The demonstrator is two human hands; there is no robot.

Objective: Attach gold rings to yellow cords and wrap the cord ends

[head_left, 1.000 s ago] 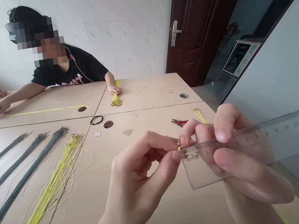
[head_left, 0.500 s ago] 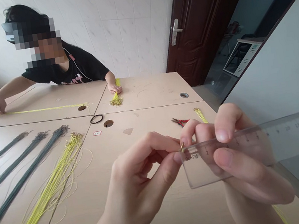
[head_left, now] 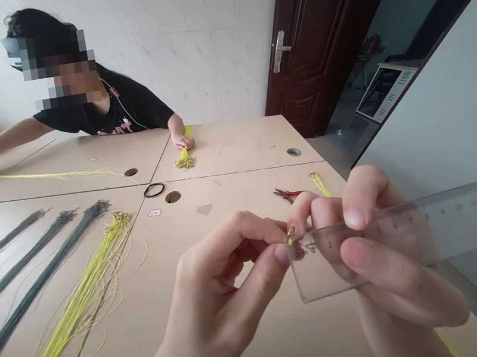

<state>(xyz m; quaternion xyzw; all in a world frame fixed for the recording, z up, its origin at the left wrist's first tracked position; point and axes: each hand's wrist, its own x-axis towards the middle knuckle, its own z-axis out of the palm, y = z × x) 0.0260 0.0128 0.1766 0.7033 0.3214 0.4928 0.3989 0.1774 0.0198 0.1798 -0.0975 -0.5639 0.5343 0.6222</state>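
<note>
My right hand (head_left: 385, 246) grips a clear plastic ruler (head_left: 467, 221) between thumb and fingers, some fingers showing through it. The zero end of the ruler points left, towards my left hand (head_left: 233, 288). With thumb and forefinger pinched together, that hand holds a small gold-coloured metal fitting (head_left: 291, 233) at the ruler's corner by the zero mark. A bit of yellow shows at the fitting; the rest of what it joins is hidden by my fingers.
Bundles of dark green cords (head_left: 50, 280) and yellow cords (head_left: 73, 307) lie at left. Behind my hands are red-handled pliers (head_left: 289, 194) and a small yellow bundle (head_left: 321, 184). Across the table (head_left: 242, 142), a co-worker (head_left: 131, 105) handles yellow cords. A black ring (head_left: 154, 190) lies mid-table.
My hands, the ruler and the fitting stay almost in place. The co-worker's hand at far left has moved further left, drawing the yellow cord along.
</note>
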